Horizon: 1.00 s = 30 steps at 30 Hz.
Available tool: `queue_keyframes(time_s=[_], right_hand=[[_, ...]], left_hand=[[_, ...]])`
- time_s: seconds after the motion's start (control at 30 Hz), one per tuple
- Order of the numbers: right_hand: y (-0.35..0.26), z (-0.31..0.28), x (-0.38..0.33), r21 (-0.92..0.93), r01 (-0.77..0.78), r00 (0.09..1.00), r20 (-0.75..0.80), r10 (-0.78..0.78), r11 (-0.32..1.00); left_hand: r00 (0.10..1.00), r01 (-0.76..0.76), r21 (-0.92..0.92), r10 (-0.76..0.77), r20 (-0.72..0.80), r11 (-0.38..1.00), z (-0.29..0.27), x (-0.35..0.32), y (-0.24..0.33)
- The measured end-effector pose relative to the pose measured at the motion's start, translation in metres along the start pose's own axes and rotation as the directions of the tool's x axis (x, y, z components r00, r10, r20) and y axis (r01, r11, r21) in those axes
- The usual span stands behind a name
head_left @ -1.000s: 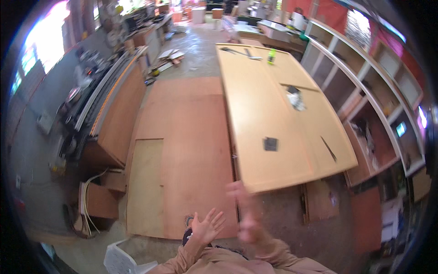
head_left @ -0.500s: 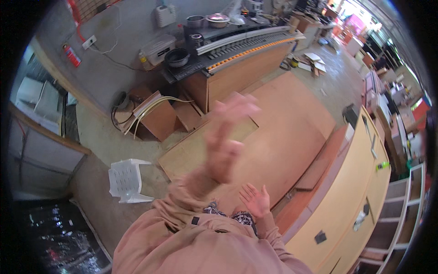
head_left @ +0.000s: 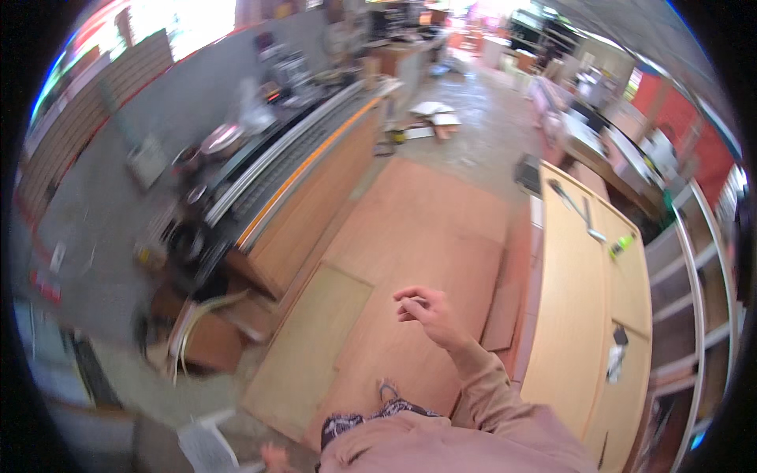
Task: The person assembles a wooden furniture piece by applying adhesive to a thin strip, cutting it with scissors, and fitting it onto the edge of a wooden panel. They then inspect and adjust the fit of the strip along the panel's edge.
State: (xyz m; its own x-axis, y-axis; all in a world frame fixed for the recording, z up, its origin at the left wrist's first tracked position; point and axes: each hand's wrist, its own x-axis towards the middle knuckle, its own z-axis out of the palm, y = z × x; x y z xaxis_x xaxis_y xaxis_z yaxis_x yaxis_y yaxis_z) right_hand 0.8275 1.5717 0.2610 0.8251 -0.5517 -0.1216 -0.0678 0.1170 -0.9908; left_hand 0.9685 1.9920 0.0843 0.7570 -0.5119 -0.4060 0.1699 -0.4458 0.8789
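Right hand: fingers loosely curled toward the thumb, raised above the floor sheet; whether anything small lies within them cannot be told. Left hand: blurred at the lower edge, just beside the white chair; its finger state cannot be told.

Beneath the right hand, the reddish sheet lies flat on the floor, with a paler panel at its near left; whether this overlaps the sheet or fills a gap is unclear. Judged by eye, the sheet is thin wood, fairly stiff but apt to flex, awkward rather than fragile; opposite edges offer the best hold, corners being likely to chip. The chair, probably light plastic, suits a grip on its backrest.

Farther out: right, a yellow tabletop bearing a green bottle; left, a long cabinet.
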Motion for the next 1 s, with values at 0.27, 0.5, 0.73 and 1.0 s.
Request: queue_keyframes(time_s=[0.27,0.5,0.73,1.0], right_hand=[[0.085,0.034,0.092,-0.146,-0.101,0.994,0.021,0.106,0.984],[0.229,0.207,0.092,-0.358,0.135,0.882,0.468,0.052,0.924],[0.422,0.231,0.127,-0.644,-0.532,0.820,-0.231,0.523,0.549],[0.402,0.257,0.069,-0.404,-0.850,0.510,-0.467,0.722,0.339]], left_hand=[[0.990,0.069,-0.096,-0.056,0.127,0.993,0.038,0.092,0.080],[0.970,0.085,-0.176,-0.041,0.238,0.981,-0.017,0.203,0.099],[0.937,0.175,-0.320,-0.057,0.346,0.931,-0.176,0.347,0.048],[0.938,0.333,-0.494,-0.230,0.259,0.803,-0.337,0.510,-0.066]])
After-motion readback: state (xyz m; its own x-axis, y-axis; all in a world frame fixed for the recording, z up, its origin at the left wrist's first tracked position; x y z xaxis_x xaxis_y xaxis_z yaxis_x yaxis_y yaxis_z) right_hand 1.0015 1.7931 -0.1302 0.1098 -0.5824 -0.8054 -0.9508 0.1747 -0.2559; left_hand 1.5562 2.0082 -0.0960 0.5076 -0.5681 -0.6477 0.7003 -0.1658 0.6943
